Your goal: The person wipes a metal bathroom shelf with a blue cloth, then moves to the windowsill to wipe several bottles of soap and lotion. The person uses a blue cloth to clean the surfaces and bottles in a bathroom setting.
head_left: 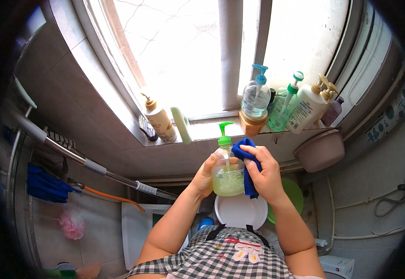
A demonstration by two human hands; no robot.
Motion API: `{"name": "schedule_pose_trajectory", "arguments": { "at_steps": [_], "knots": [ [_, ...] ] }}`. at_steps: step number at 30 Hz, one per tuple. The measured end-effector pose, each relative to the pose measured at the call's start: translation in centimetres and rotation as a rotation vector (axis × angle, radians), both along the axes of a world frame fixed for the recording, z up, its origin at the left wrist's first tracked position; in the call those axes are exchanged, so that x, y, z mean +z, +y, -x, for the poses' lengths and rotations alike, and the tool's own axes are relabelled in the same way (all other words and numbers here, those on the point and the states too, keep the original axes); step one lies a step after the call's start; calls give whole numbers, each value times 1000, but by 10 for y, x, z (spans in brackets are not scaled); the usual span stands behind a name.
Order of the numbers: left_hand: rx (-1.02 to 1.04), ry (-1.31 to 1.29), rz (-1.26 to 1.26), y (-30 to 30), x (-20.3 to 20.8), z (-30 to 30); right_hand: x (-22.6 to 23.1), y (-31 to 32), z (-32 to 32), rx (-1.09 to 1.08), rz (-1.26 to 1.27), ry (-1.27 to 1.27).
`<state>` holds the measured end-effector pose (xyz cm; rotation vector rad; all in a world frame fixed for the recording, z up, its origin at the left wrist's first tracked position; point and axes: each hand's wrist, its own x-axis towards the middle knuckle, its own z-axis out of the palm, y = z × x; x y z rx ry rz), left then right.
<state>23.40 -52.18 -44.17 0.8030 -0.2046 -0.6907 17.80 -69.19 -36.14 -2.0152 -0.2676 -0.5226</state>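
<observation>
A clear pump bottle (228,179) with a green pump top and pale green liquid is held upright in front of me, below the window sill. My left hand (205,176) is closed around its left side. In my right hand (264,170) is a folded blue cloth (248,180), pressed against the bottle's right side near its shoulder. The fingers of my left hand are partly hidden behind the bottle.
Along the sill (207,129) stand a white pump bottle (159,120), a blue-topped bottle (255,98), a green bottle (284,109) and several others. Below are a white basin (240,211) and a green basin (296,196). A metal pole (95,166) and blue cloth (49,183) are at left.
</observation>
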Motion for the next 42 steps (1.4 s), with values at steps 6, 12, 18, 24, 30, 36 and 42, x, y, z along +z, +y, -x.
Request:
{"name": "schedule_pose_trajectory", "arguments": {
  "at_steps": [6,12,18,24,30,36,42],
  "knots": [
    [147,49,6,1,-12,-3,-1,20,18,-2,244,-79],
    [160,124,55,3,-13,0,-10,28,39,45,353,-119],
    [162,169,126,4,-13,-3,-19,25,52,184,267,-98],
    [38,56,173,4,-4,-4,13,7,33,62,37,-130],
    [-139,80,287,-1,-2,6,5,-1,-4,57,-139,-20],
    [-93,169,269,1,-17,12,-9,3,8,93,-79,-12],
    [-30,202,400,1,-24,-1,-14,10,25,101,24,-57]
  ]
}}
